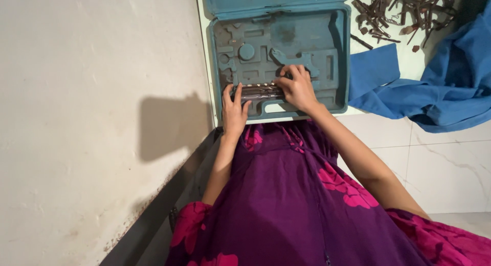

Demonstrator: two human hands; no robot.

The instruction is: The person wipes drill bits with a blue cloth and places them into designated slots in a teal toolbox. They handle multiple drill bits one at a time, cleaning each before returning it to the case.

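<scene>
Two bare hands work at a bundle of metal rods [258, 90] lying in the near slot of an open teal tool case [332, 66].

Seen from the head camera, the left hand [233, 110] rests at the case's near left edge, its grip curled lightly around the left end of the rods, while the right hand [298, 87] lies over their right end, fingers pressed down upon them. The case sits on a white tabletop [406, 54]. To the right of the case lies a crumpled blue cloth [440, 92]; beyond the case's far right corner, a heap of rusty metal pieces [404, 10]. A pale wall [92, 118] runs left of the case.
</scene>
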